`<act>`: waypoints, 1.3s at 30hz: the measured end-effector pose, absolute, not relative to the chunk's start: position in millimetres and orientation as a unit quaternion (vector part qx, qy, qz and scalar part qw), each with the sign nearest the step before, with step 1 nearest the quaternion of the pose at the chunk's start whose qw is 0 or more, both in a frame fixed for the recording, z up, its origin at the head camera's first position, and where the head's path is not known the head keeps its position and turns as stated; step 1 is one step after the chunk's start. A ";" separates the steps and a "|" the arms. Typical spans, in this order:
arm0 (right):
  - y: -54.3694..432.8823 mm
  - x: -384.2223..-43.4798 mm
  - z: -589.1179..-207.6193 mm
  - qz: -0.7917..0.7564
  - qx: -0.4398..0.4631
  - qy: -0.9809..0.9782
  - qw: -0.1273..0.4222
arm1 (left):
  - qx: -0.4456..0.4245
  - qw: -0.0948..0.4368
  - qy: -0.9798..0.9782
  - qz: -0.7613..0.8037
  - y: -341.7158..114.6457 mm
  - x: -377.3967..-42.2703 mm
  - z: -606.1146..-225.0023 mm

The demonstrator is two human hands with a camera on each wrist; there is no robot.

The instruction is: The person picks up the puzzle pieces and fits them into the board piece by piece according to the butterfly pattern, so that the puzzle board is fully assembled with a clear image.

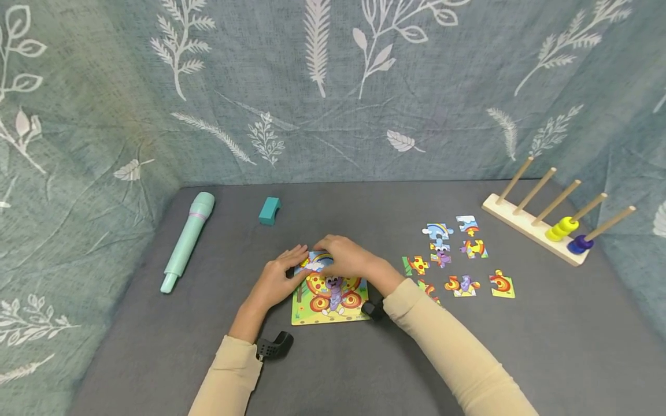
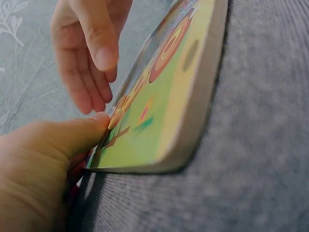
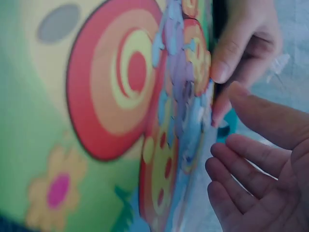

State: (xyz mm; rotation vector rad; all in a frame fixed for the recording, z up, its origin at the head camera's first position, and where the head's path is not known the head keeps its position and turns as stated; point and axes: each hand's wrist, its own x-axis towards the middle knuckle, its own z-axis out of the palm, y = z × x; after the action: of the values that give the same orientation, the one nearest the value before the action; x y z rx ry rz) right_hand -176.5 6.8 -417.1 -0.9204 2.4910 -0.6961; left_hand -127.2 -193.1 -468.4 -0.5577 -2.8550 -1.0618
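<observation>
A flat puzzle board (image 1: pixel 309 315) with a butterfly picture lies in front of me, its upper part holding fitted pieces. My left hand (image 1: pixel 276 280) holds the board at its upper left edge; in the left wrist view its thumb (image 2: pixel 89 131) presses on the rim and the other fingers are mostly hidden. My right hand (image 1: pixel 343 257) reaches over the board's upper right, fingers loosely bent with nothing between them. In the right wrist view the right hand's fingers (image 3: pixel 246 169) hover just beside the pieces, near the left thumb.
Several loose puzzle pieces (image 1: pixel 463 286) lie to the right, some partly behind the right sleeve. A wooden peg stand (image 1: pixel 525 225) with yellow and blue beads is at the far right. At left are a mint toy microphone (image 1: pixel 189 240) and a teal block (image 1: pixel 269 211).
</observation>
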 end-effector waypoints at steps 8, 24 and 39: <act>33.8 -179.3 -412.9 -0.273 -0.314 0.891 0.183 | -0.169 0.024 -0.925 -0.340 -191.9 -127.5 -470.2; 130.3 -190.2 -406.3 -0.321 -0.235 0.910 0.115 | -0.163 0.026 -0.924 -0.345 -193.0 -127.0 -472.2; 216.7 -203.6 -412.2 -0.326 -0.169 0.924 0.105 | -0.154 0.024 -0.928 -0.339 -192.4 -126.0 -472.5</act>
State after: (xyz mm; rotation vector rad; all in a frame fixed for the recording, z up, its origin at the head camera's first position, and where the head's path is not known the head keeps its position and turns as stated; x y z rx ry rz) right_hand -203.6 216.7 -412.2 -0.4984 2.7228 -0.9619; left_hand -126.0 -192.4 -472.5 -0.4755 -2.8711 -1.0480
